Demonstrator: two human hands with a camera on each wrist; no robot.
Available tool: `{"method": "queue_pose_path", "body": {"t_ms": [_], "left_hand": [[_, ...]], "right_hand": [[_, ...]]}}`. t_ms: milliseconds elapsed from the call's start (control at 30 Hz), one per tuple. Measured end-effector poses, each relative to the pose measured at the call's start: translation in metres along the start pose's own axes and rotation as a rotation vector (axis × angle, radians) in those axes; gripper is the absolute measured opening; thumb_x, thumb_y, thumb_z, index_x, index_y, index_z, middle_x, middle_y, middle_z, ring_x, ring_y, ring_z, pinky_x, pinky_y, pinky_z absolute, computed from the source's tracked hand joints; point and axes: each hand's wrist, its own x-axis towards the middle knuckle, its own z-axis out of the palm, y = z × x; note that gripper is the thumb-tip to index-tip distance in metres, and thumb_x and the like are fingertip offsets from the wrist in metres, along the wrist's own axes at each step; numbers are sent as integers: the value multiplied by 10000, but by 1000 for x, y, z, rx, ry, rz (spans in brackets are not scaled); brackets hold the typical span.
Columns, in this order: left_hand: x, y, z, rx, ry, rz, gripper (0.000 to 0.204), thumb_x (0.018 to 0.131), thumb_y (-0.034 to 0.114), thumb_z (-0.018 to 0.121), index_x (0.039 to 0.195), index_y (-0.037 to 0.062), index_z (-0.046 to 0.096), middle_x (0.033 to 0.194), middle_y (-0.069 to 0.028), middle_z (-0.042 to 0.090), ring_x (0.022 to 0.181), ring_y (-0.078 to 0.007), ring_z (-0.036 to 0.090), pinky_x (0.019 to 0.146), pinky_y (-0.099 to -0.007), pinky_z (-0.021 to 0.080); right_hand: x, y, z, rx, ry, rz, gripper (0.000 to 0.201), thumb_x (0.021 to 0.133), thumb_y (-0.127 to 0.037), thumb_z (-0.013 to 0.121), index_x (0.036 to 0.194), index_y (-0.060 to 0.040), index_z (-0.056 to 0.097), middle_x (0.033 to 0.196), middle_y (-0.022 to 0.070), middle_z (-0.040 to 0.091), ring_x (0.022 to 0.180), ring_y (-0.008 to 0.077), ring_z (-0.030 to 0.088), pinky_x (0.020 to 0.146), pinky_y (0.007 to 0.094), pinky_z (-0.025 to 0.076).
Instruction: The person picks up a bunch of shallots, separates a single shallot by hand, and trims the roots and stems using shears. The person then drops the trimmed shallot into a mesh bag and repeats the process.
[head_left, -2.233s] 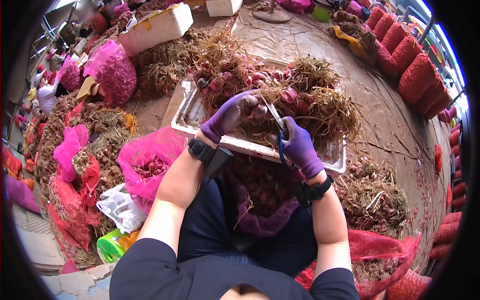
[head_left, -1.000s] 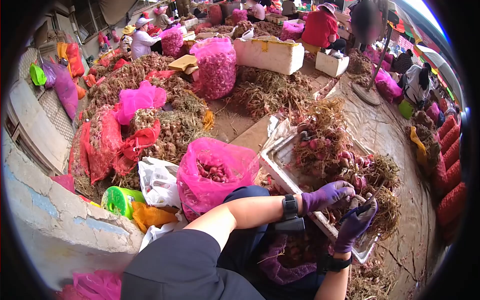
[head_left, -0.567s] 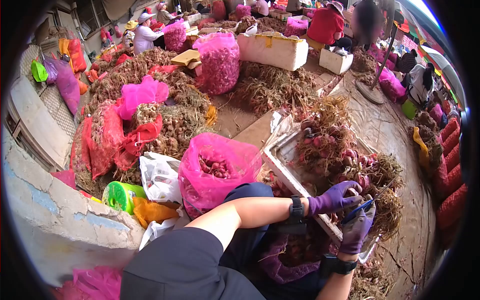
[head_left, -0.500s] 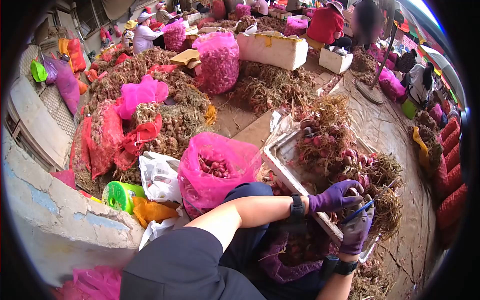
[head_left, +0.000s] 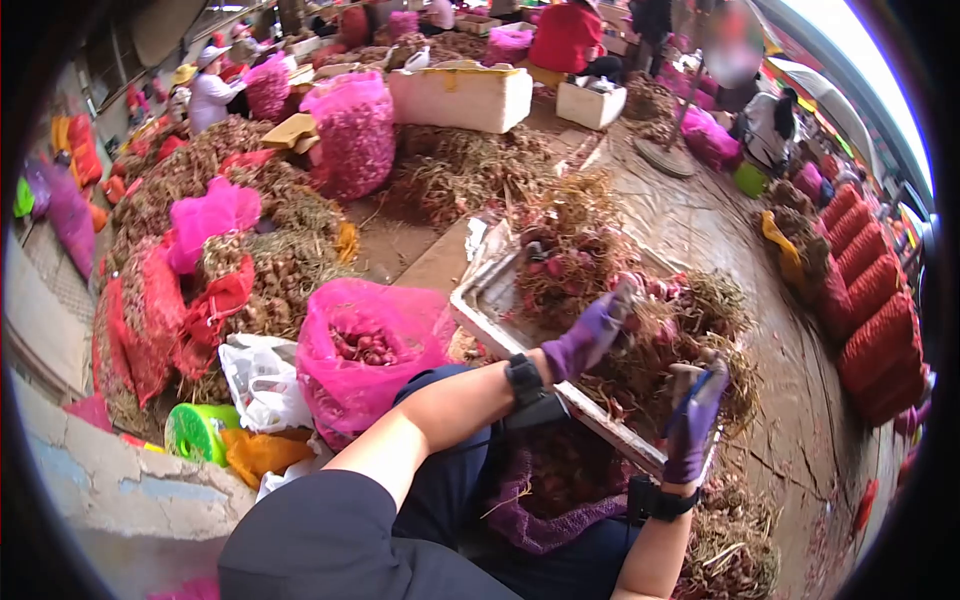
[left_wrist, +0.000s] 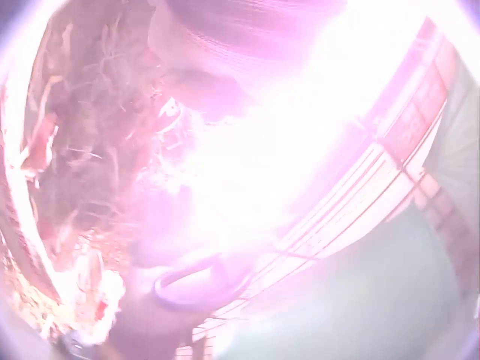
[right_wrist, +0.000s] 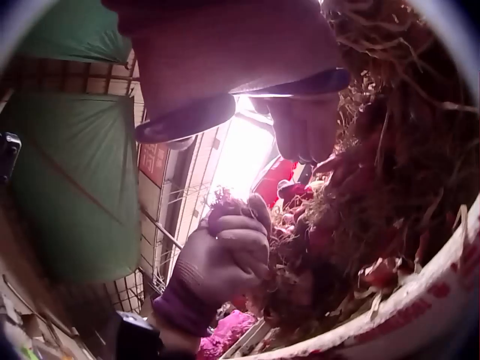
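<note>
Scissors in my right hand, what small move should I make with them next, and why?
I'd probably bring the scissors to the wispy end of what looks like an onion: your left hand holds it up with that end showing, while your right hand grips the scissors apart from it.

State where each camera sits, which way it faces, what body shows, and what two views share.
Head: worn on the head, facing forward and down at the white foam tray; the purple-gloved left hand, purple-gloved right hand, arms and dark-trousered legs show.
Left wrist: worn there, facing a blue looped scissor handle; purple glove shows at top, though glare hides much.
Right wrist: worn there, facing past the right hand's fingers to the left hand, green cloth sheets beyond.
Head and right wrist share both hands and the tray.
</note>
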Motion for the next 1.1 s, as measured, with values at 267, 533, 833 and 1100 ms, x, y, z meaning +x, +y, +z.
{"method": "queue_pose_path", "body": {"t_ms": [267, 533, 833, 1100], "left_hand": [[-9, 34, -7, -304, 175, -23, 507, 850, 660, 551, 1079, 212, 488, 847, 5, 569, 621, -149, 561, 528, -296, 449], [-3, 20, -4, -290, 151, -98, 473, 913, 621, 478, 1042, 178, 583, 791, 0, 644, 574, -151, 615, 469, -288, 474], [-9, 16, -5, -130, 210, -49, 517, 945, 609, 414, 1016, 136, 610, 798, 3, 653, 599, -124, 616, 510, -280, 514], [-10, 23, 3, -117, 290, 99, 474, 970, 536, 417, 1088, 120, 611, 856, 6, 642, 698, -109, 611, 557, -302, 550]], "right_hand": [[-21, 20, 19, -342, -181, -15, 330, 845, -283, 732, 1020, -32, 609, 739, -1, 601, 673, 91, 572, 626, 257, 471], [-17, 19, 19, 392, -385, 900, 557, 918, -587, 514, 1069, -52, 550, 859, 69, 627, 740, 157, 630, 710, 272, 535], [-20, 25, 13, 518, -584, 756, 448, 919, -262, 585, 1297, -58, 458, 965, 156, 673, 813, 246, 682, 720, 351, 561], [-21, -7, 27, 30, -285, 161, 498, 878, -302, 671, 1227, -29, 444, 1036, 140, 616, 938, 237, 618, 795, 334, 500]]}}
